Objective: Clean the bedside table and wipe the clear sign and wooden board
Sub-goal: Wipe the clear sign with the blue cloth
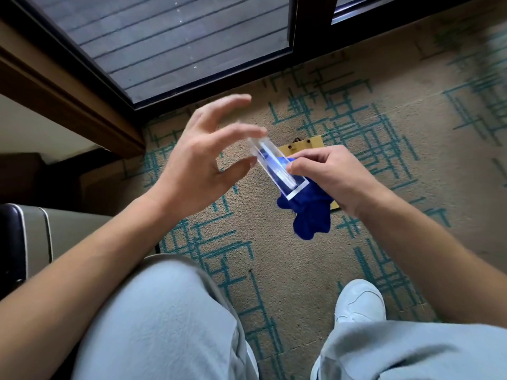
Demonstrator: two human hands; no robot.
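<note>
Right hand (332, 174) clenched around a blue cloth (307, 212) and the lower end of the clear sign (274, 167), held tilted above the carpet (274, 270). Left hand (203, 154) released, fingers spread beside the sign's upper end. Wooden board (304, 145) flat on the carpet, partly hidden beneath the right hand.

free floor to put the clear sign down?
Bare carpet between the knee and the white shoe, below the blue cloth. More open carpet right of the wooden board, toward the glass door. Crowded at centre: the left hand and right hand hold the clear sign and cloth over the board.
</note>
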